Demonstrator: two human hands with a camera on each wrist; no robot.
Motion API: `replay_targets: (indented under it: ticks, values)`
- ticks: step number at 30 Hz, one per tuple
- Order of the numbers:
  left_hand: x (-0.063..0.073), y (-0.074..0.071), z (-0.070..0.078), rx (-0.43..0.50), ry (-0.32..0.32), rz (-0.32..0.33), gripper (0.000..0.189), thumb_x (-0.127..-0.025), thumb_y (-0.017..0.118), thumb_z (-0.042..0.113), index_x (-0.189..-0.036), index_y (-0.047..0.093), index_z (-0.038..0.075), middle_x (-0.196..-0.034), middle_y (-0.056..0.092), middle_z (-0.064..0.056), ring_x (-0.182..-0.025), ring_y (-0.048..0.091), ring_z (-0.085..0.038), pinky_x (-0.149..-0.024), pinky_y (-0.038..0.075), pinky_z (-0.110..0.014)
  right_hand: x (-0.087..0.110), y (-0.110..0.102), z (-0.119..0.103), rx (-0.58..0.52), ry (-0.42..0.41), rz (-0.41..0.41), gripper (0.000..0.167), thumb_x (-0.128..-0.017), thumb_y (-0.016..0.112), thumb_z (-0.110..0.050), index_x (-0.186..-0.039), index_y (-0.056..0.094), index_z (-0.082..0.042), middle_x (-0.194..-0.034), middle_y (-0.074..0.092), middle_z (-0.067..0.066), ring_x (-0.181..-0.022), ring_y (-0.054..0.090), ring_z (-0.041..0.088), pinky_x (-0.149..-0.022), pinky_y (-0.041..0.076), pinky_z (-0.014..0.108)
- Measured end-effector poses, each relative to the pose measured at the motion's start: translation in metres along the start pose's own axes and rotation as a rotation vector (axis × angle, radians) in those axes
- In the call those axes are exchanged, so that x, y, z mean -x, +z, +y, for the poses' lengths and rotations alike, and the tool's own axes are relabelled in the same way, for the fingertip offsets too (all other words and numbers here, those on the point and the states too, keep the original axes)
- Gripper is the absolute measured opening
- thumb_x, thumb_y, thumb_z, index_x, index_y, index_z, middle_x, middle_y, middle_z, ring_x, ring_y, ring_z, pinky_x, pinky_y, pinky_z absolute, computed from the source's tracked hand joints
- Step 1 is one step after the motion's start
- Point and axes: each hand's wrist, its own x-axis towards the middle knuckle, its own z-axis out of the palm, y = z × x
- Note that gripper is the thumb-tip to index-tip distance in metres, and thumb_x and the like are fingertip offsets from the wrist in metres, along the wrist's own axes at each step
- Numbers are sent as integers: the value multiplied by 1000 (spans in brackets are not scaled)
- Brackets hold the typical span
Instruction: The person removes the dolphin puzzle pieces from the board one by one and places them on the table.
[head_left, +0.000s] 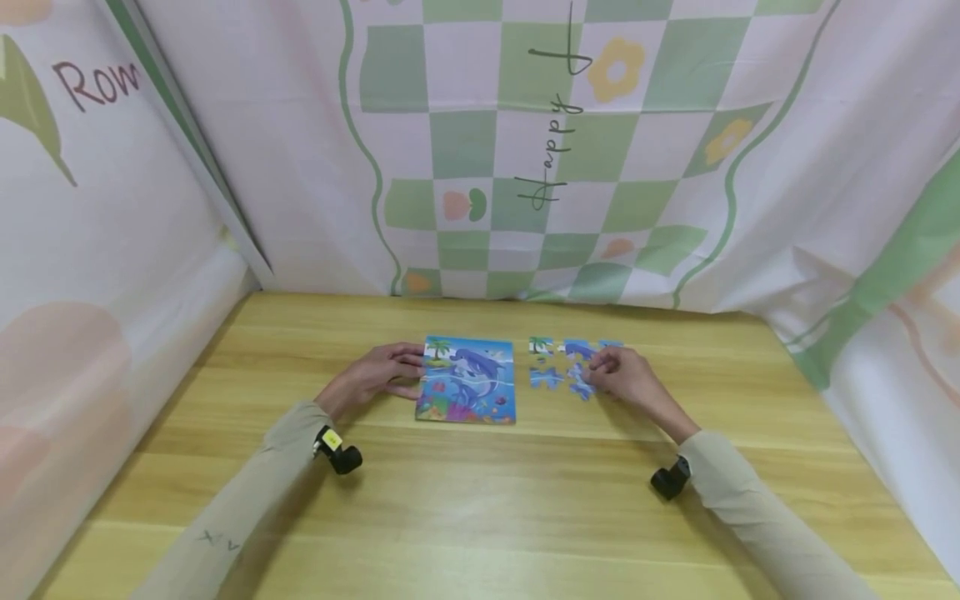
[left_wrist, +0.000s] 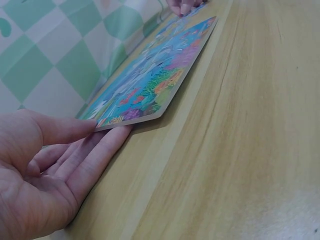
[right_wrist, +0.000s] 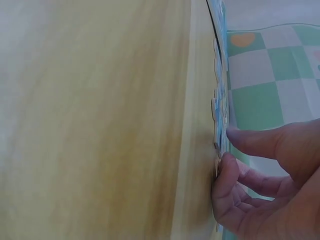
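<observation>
A square dolphin picture board (head_left: 467,379) lies on the table, its left edge tilted slightly up. My left hand (head_left: 381,371) holds that edge; in the left wrist view the thumb (left_wrist: 70,131) is at the board's top edge and the other fingers reach beneath. To the board's right, several jigsaw puzzle pieces (head_left: 547,377) are laid out with gaps between them. My right hand (head_left: 624,375) is over the right side of these pieces, thumb and forefinger at a dolphin-patterned puzzle piece (head_left: 580,386). The curled fingers partly cover the pieces there.
The wooden table (head_left: 480,500) stretches toward me in front of the board and pieces. A checkered cloth (head_left: 525,150) hangs behind the table, close beyond the pieces. Another printed cloth (head_left: 112,275) hangs along the left side.
</observation>
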Motion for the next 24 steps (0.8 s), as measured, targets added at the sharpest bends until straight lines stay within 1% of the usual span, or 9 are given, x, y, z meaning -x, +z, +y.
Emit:
replay_targets:
  ticks: [4, 7, 11, 13, 19, 24]
  values:
    - [1, 1, 0, -2, 1, 1, 58, -104, 57, -3, -158, 37, -1, -145, 48, -22, -113, 64, -27, -90, 68, -38, 0, 1, 0, 17, -23, -6, 24, -98, 72, -10, -110, 65, 9, -93, 68, 15, -72, 60, 17, -55, 56, 21]
    - [1, 1, 1, -3, 7, -1, 57, -104, 57, -2, -158, 38, -1, -145, 48, -22, -113, 64, -26, -90, 68, -38, -1, 1, 1, 42, -31, 2, 22, -97, 73, -9, -109, 66, 8, -94, 68, 14, -78, 60, 18, -62, 54, 21]
    - [2, 1, 2, -3, 10, -3, 57, -104, 57, -3, -158, 38, -1, -145, 48, -23, -112, 64, -26, -90, 68, -38, -4, 1, 2, 75, -35, 18, 20, -96, 73, -9, -107, 67, 6, -94, 68, 14, -84, 60, 19, -72, 52, 24]
    - [2, 2, 2, -6, 7, -1, 57, -104, 57, -2, -158, 38, -1, -146, 47, -23, -112, 64, -26, -90, 68, -38, -4, 1, 2, 77, -37, 18, 19, -96, 73, -8, -107, 67, 6, -94, 68, 14, -84, 60, 20, -74, 53, 26]
    - [3, 2, 3, -13, 0, 4, 57, -104, 57, -2, -158, 38, -1, -147, 47, -24, -113, 64, -27, -89, 68, -37, -5, 1, 4, 74, -65, 21, 18, -95, 73, -6, -107, 67, 6, -94, 70, 15, -85, 62, 21, -74, 53, 24]
    - [3, 2, 3, -14, 11, -4, 57, -104, 57, -3, -158, 37, -2, -145, 48, -23, -111, 64, -26, -89, 68, -37, -5, 2, 3, 62, -78, 34, 18, -95, 74, -7, -107, 68, 5, -95, 70, 15, -85, 62, 21, -74, 53, 24]
